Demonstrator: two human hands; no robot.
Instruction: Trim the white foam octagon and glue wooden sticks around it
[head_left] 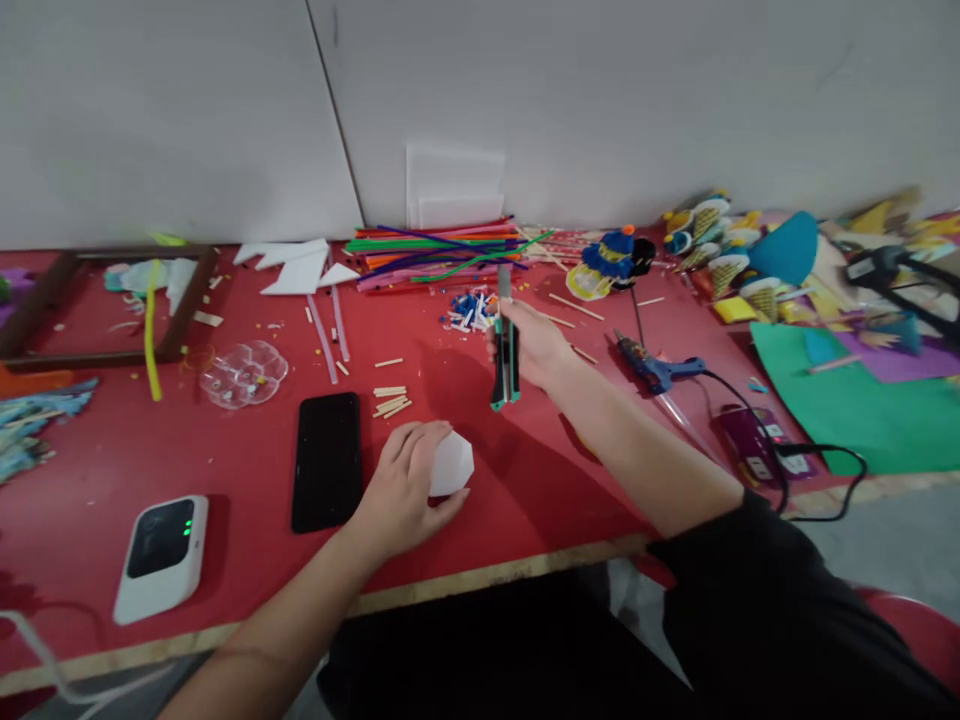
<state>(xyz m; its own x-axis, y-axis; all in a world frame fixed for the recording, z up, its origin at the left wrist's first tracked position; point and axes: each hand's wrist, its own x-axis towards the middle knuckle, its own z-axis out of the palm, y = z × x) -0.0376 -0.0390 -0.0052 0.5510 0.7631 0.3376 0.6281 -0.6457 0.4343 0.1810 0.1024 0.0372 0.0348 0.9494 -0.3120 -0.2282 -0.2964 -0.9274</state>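
White piece (452, 463), foam or card, lies flat on the red table (525, 480) near the front edge, just right of a black phone (327, 460). The left hand (401, 490) clamps its left side, fingers curled over it. The right hand (532, 345) grips a knife (505, 360) upright, blade end up, apart from the white piece. Judged: hold-and-cut stage, no cut started. A cut calls for bringing the blade down to the edge, clear of the fingers. Clutter: straws (435, 250), glue gun (652, 365). 1 pale wall (600, 100) behind.
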